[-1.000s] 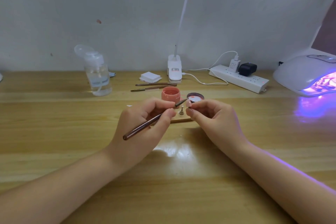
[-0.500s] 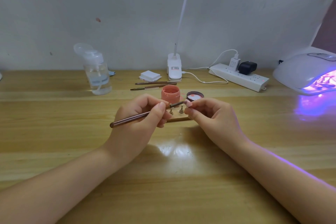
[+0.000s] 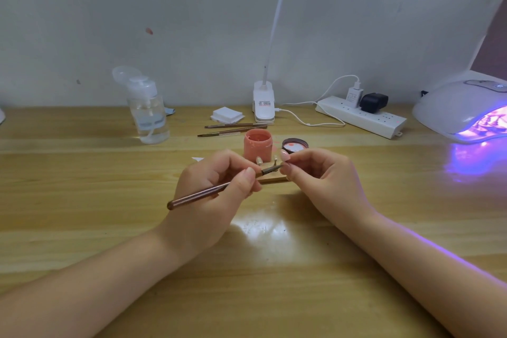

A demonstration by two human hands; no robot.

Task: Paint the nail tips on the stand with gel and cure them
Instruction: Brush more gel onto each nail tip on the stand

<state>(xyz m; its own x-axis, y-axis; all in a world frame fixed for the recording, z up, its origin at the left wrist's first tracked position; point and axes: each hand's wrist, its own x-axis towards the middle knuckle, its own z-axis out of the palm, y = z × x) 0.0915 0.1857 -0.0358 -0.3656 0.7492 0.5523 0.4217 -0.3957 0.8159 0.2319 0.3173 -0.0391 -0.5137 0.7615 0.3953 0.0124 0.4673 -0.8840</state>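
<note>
Copper brush [image 3: 203, 195] pinched in left hand [image 3: 211, 189] | right hand [image 3: 321, 178] seemingly pinching nail tip [image 3: 285, 157]

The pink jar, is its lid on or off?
Off. The pink jar stands open-topped, and its lid lies beside it on the table.

Soft bright light; violet lamp [image 3: 463, 115] glow, table [image 3: 82, 186] glare.
</note>
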